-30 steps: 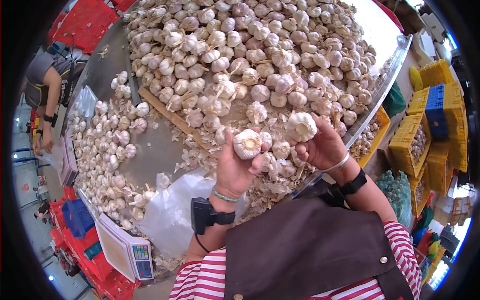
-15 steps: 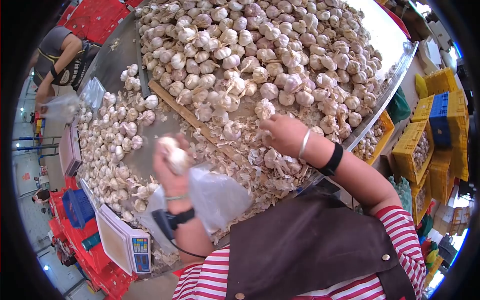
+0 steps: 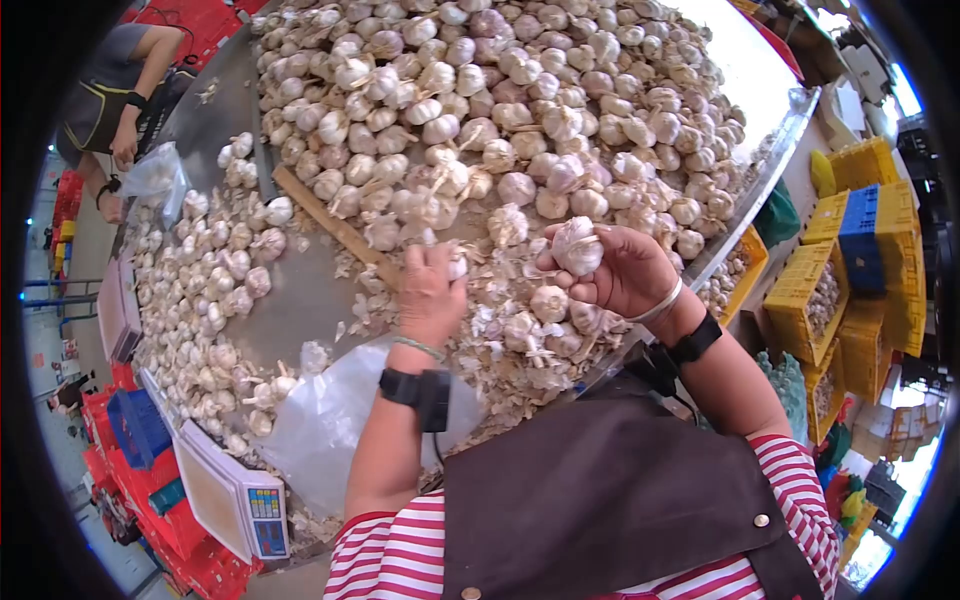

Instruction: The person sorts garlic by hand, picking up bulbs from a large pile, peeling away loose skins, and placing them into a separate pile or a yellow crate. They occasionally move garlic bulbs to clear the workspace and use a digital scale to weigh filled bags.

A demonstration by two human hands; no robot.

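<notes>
Where our counter [image 3: 285,315] carries heaped garlic [image 3: 500,95], yellow crates [image 3: 788,290] beside it hold more bulbs [image 3: 823,302]; our right hand [image 3: 640,272], half curled, pinches a garlic bulb [image 3: 577,246] above peelings [image 3: 490,375], and our left hand [image 3: 430,302] clasps a second bulb [image 3: 457,268], mostly hidden.

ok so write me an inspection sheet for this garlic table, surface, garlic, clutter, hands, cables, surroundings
Surface: metal table, bare patch between the piles; wooden strip lying along the large pile's near-left side
Garlic: large pile ahead, smaller pile to the left
Clutter: loose papery skins; clear plastic bag beside the left forearm
Left hand: at a mostly hidden bulb, grip unclear
Right hand: holding a garlic bulb in its fingers
Cables: thin dark cable below the left-wrist device
Surroundings: digital scale at left, yellow crates at right, co-worker's hand far left
</notes>
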